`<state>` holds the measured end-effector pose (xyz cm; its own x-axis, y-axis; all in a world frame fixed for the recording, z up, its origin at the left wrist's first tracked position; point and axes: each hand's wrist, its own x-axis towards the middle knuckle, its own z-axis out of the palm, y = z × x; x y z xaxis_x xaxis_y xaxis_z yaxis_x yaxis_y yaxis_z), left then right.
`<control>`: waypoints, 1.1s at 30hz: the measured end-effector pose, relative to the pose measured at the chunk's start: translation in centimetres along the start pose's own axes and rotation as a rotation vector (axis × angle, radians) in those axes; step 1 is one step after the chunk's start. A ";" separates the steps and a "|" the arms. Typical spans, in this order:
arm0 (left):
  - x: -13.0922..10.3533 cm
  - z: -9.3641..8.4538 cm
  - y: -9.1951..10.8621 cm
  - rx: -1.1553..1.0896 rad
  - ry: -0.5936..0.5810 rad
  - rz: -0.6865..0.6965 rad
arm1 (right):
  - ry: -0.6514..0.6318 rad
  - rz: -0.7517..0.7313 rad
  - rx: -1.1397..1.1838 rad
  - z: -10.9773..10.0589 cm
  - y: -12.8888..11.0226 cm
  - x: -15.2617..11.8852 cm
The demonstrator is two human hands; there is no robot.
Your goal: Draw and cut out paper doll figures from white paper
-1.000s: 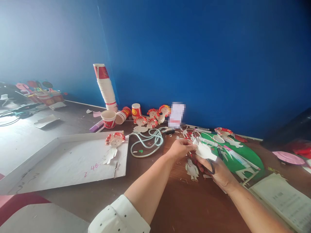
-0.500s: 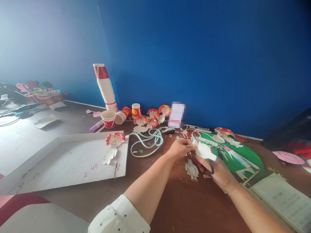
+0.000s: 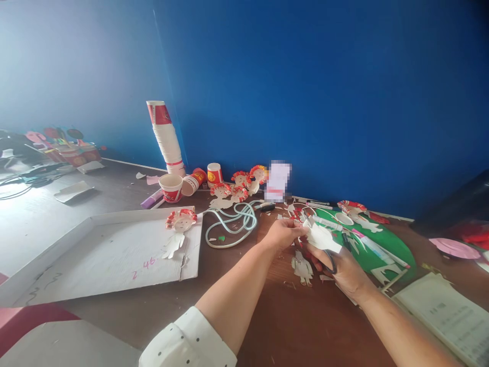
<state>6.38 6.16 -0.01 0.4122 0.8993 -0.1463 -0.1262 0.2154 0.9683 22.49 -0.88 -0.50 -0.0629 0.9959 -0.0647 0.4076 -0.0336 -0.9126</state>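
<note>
My left hand [image 3: 286, 234] pinches the left edge of a white paper piece [image 3: 322, 238] above the brown table. Below and to the right of it, my right hand [image 3: 344, 270] is closed on scissors [image 3: 330, 261] with a dark handle; the paper hides most of their blades. A white figure-shaped cutout [image 3: 303, 268] lies on the table just below the hands. Beyond the paper lies a green round sheet [image 3: 397, 247] with markers [image 3: 372, 245] and paper scraps on it.
A white box lid [image 3: 103, 255] lies left, holding a red-rimmed paper figure [image 3: 181, 220]. Behind are a tall cup stack [image 3: 166, 140], loose cups [image 3: 170, 187], more figures [image 3: 221, 191] and a coiled pale cable [image 3: 248, 224]. An open notebook [image 3: 439, 311] sits at right.
</note>
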 end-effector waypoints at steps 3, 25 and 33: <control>0.0 0.1 0.0 -0.049 0.007 -0.002 | 0.007 -0.003 -0.009 0.1 -0.2 -0.1; 0.4 -0.9 0.0 -0.067 -0.089 0.013 | -0.004 0.049 0.061 0.3 -1.0 -0.4; 0.2 -0.5 0.3 -0.148 -0.094 0.014 | -0.024 0.032 0.096 0.0 -0.4 -0.2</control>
<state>5.93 6.59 0.16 0.4909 0.8646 -0.1070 -0.2615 0.2634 0.9286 22.36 -1.05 -0.11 -0.0734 0.9920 -0.1029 0.3202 -0.0742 -0.9444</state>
